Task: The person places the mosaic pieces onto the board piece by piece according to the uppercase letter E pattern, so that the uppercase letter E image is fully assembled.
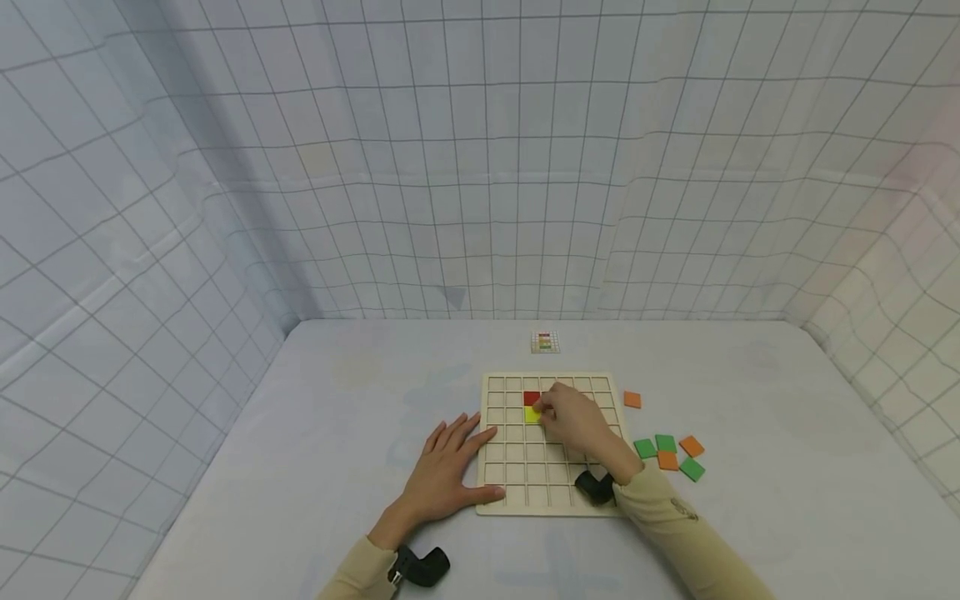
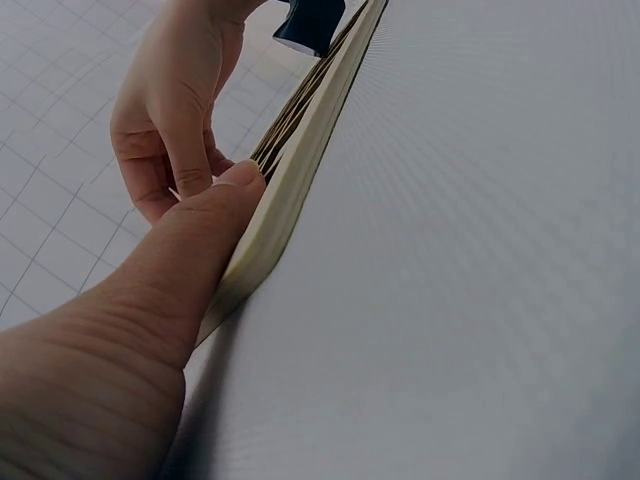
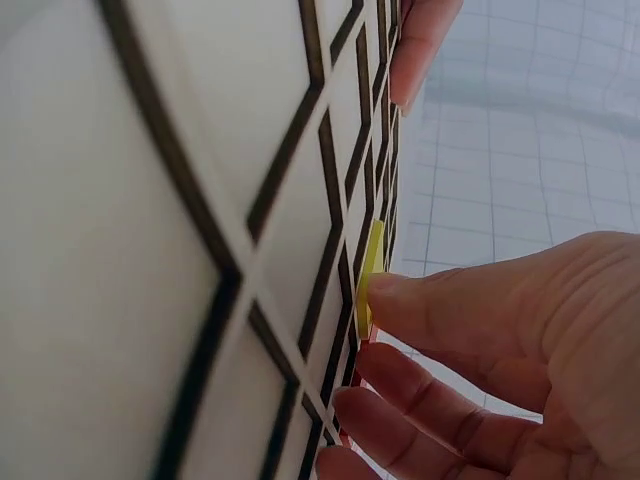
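A pale board [image 1: 513, 487] divided by ridges into square cells lies flat on the table. A red square tile [image 1: 532, 398] sits in a cell near its far edge, with a yellow square tile [image 1: 532, 415] directly on the near side of it. My right hand [image 1: 576, 421] reaches over the board and pinches the yellow tile, its thumb on the tile's face in the right wrist view and the other fingers curled. My left hand [image 1: 444, 477] lies spread at the board's left side, thumb [image 2: 215, 215] resting on the rim.
Right of the board lie loose tiles: a lone orange one [image 1: 632, 400], then a cluster of green [image 1: 692, 469] and orange [image 1: 692, 447] ones. Beyond the board is a small card [image 1: 545, 342] with a coloured grid. Grid-patterned white cloth [image 1: 480, 167] hangs around the table.
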Demonstrator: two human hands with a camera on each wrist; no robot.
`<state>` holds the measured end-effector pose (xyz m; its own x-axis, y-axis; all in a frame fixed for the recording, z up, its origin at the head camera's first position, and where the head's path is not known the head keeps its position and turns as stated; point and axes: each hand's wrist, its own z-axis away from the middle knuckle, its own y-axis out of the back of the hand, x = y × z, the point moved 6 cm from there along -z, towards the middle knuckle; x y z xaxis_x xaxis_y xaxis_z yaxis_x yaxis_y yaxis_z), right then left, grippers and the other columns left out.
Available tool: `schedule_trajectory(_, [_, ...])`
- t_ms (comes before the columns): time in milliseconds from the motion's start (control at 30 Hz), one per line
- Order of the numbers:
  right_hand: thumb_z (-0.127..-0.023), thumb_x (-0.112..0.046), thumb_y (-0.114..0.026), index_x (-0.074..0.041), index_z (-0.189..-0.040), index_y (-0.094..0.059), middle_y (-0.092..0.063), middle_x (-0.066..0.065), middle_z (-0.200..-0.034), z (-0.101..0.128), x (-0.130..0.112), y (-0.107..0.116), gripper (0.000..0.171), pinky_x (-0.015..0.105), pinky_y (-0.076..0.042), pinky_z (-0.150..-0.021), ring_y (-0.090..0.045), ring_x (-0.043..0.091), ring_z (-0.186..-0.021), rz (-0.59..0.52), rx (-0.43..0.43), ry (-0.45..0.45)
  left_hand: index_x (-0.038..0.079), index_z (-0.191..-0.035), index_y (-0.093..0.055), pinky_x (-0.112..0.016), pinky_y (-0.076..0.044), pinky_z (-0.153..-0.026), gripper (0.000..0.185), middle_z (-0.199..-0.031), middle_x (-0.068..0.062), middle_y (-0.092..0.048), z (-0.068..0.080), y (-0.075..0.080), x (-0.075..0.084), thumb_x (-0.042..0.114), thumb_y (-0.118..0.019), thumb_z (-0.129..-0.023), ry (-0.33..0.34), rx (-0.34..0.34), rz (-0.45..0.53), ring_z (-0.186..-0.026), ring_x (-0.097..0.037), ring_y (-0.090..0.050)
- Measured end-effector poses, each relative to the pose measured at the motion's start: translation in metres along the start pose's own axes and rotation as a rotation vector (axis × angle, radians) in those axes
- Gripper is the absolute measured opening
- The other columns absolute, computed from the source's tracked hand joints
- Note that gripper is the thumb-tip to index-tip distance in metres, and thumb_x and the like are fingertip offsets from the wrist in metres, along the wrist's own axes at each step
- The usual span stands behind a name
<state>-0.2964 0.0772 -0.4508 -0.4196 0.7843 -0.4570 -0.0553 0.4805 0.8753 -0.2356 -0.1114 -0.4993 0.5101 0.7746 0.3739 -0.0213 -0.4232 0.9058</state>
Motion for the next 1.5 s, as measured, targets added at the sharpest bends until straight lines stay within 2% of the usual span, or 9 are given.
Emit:
schedule_trajectory(333, [-0.082,-0.006,-0.070,-0.004,-0.100,-0.072,-0.059,0.002,-0.088,0.008,-0.007,0.000,0.018,0.030,-0.047,-0.062,-0.054,0.017,-0.077,0.071,-0.002,0.051,0.025,-0.147,-0.038,-0.046,-0.007,-0.112,0.087,-0.154,-0.004,-0.026,0.000,0.001,0.000,0.075,-0.053,-0.077,-0.002,-0.002,-0.004,-0.142,-0.023,-0.014])
schedule_trajectory(500, [-0.083,-0.009,-0.072,-0.005,-0.106,-0.072,-0.058,0.002,-0.089,0.012,-0.008,-0.002,0.024,0.029,-0.046,-0.060,-0.052,0.015,-0.076,0.130,-0.015,0.075,0.024,-0.147,-0.039,-0.046,-0.007,-0.112,0.087,-0.154,-0.004,-0.025,0.000,0.002,0.001,0.074,-0.054,-0.077,0.000,-0.007,0.001,-0.142,-0.023,-0.015])
schedule_trajectory(700, [-0.083,-0.009,-0.072,-0.001,-0.109,-0.071,-0.060,0.007,-0.097,0.020,-0.012,-0.002,0.027,0.033,-0.049,-0.069,-0.055,0.020,-0.084,0.180,-0.028,0.170,0.024,-0.147,-0.038,-0.046,-0.007,-0.112,0.087,-0.154,-0.005,-0.025,0.000,0.002,0.002,0.074,-0.055,-0.078,-0.007,-0.005,-0.006,-0.142,-0.023,-0.014])
schedule_trajectory(867, [-0.084,-0.007,-0.071,0.004,-0.113,-0.067,-0.060,0.012,-0.106,0.028,-0.014,-0.001,0.031,0.039,-0.048,-0.082,-0.055,0.026,-0.097,0.152,-0.079,0.263,0.024,-0.147,-0.038,-0.045,-0.007,-0.112,0.087,-0.154,-0.004,-0.026,0.000,0.002,0.001,0.074,-0.055,-0.077,-0.008,0.002,-0.005,-0.142,-0.023,-0.014])
schedule_trajectory(1067, [-0.089,-0.007,-0.066,0.002,-0.114,-0.067,-0.059,0.007,-0.108,0.038,-0.005,0.005,0.027,0.037,-0.048,-0.084,-0.054,0.021,-0.100,0.001,-0.138,0.293,0.025,-0.147,-0.038,-0.045,-0.007,-0.112,0.088,-0.154,-0.003,-0.025,0.000,0.000,-0.001,0.076,-0.053,-0.077,-0.008,0.007,-0.025,-0.142,-0.021,-0.014])
schedule_trajectory(1167, [-0.089,-0.007,-0.065,0.001,-0.111,-0.068,-0.060,0.006,-0.108,0.040,0.005,0.010,0.023,0.037,-0.049,-0.084,-0.056,0.021,-0.101,-0.035,-0.113,0.274,0.025,-0.147,-0.038,-0.045,-0.007,-0.112,0.088,-0.154,-0.003,-0.025,0.000,-0.001,-0.001,0.076,-0.052,-0.077,-0.008,0.003,-0.033,-0.142,-0.021,-0.014])
schedule_trajectory(1233, [-0.089,-0.006,-0.066,-0.001,-0.108,-0.069,-0.062,0.005,-0.106,0.041,0.012,0.014,0.020,0.037,-0.050,-0.083,-0.057,0.021,-0.099,-0.022,-0.073,0.248,0.024,-0.147,-0.038,-0.045,-0.006,-0.112,0.088,-0.154,-0.003,-0.025,0.000,-0.002,-0.001,0.076,-0.052,-0.077,-0.007,0.001,-0.028,-0.142,-0.021,-0.014])
schedule_trajectory(1367, [-0.086,-0.008,-0.069,-0.006,-0.102,-0.072,-0.065,0.002,-0.099,0.044,0.030,0.024,0.017,0.033,-0.052,-0.071,-0.061,0.020,-0.090,0.016,0.020,0.113,0.024,-0.147,-0.038,-0.045,-0.006,-0.112,0.088,-0.154,-0.003,-0.025,0.000,-0.001,-0.001,0.075,-0.053,-0.077,-0.003,-0.001,-0.020,-0.142,-0.022,-0.014])
schedule_trajectory(1500, [-0.087,-0.012,-0.069,-0.008,-0.099,-0.073,-0.067,0.003,-0.094,0.047,0.049,0.035,0.013,0.030,-0.050,-0.058,-0.063,0.018,-0.079,0.023,0.076,-0.046,0.024,-0.147,-0.038,-0.045,-0.006,-0.112,0.088,-0.154,-0.003,-0.024,0.000,0.000,-0.001,0.075,-0.054,-0.077,0.000,-0.002,-0.019,-0.142,-0.022,-0.013])
